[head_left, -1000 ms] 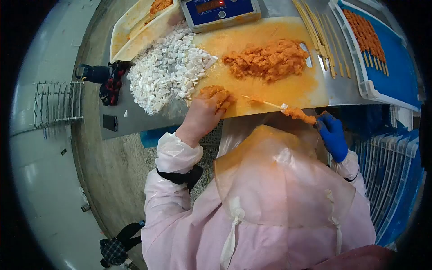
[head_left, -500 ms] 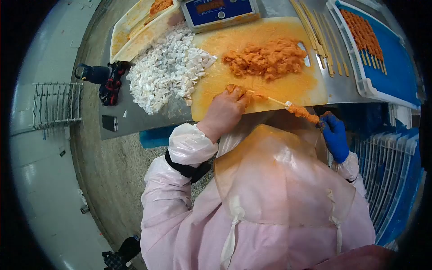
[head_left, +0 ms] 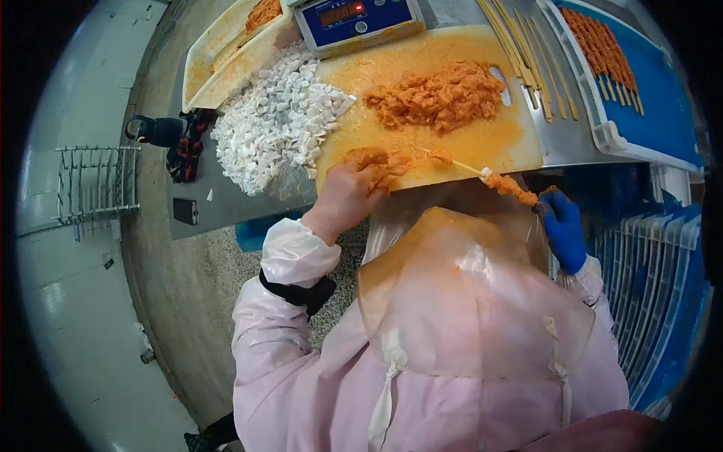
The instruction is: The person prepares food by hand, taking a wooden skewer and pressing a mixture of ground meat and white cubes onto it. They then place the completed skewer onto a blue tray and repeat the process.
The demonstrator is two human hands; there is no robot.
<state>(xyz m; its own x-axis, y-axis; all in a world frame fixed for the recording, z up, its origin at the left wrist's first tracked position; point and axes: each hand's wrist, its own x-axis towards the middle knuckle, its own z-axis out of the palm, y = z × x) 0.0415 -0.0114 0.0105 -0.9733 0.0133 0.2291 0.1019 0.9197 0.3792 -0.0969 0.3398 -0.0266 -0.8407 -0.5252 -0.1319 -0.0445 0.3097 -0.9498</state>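
Holding a part-loaded skewer (head_left: 463, 166) in the right hand (head_left: 563, 230), orange lump (head_left: 369, 158) in the left hand (head_left: 344, 194).

Skewer is gripped at its loaded end by the blue-gloved right hand, just off the near edge of the yellow cutting board (head_left: 520, 145). Orange mix and one white piece are threaded on; bare shaft is angled over the board toward the left hand. Orange lump is held under curled, smeared fingers of the bare left hand at the same edge; grip partly hidden.

Orange pile (head_left: 433, 98) is spread on the board. White pieces (head_left: 275, 124) are heaped on the bench (head_left: 230, 213) to the left. Scale (head_left: 358, 29) is set behind the board, open tub (head_left: 202, 64) beside the scale. Loose sticks (head_left: 531, 64) are laid at right; filled skewers (head_left: 599, 49) are lined up in the blue-lined tray (head_left: 663, 117).
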